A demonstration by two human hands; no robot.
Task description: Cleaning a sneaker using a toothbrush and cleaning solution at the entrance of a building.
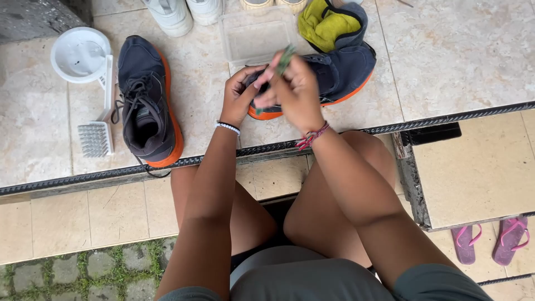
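From my feed, the right hand [298,89] pinches a small green brush [285,58] while the left hand [238,100] steadies the navy sneaker [340,75] on the tiled ledge [446,61]. Its twin [146,103] sits apart, untouched (laces in), so roughly halfway, I'd guess.

I see polished stone tiles [457,61], smooth with a faint sheen, edged by a dark ribbed strip [100,177]. The two running shoes, one [146,103] lying free and one [334,75] under my hands, look like matt knit cloth over smooth orange rubber soles. The bowl [81,54] and brush [100,120] are white plastic, the box [257,34] clear plastic. The yellow rag [326,25] is soft cloth.
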